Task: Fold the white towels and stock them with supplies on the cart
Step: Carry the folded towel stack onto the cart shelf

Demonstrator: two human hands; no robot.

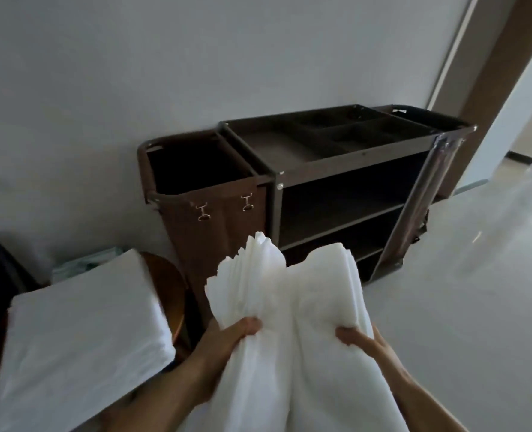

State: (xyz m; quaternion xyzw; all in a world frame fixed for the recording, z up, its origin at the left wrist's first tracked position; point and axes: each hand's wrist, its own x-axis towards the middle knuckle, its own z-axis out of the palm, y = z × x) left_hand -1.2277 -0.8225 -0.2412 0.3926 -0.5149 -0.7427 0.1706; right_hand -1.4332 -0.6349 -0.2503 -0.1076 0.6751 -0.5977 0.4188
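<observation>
**Towels (pixel 289 291) held up before the cart (pixel 352 166)**

White and thick, the folded stack sits at lower centre of the frame. Its layered edges fan out at the top and a crease sags down the middle. The left hand (pixel 236 335) and right hand (pixel 361 338) grip it from either side, thumbs curled over the top; the fingers underneath are hidden. Mid-frame, the dark brown cart stands against a grey wall (pixel 164 73), with open shelves, a divided top tray and a brown laundry bag (pixel 227 219) at its left end. Another white stack (pixel 80 322) lies lower left. Pale glossy floor (pixel 461 291) fills the right.
</observation>
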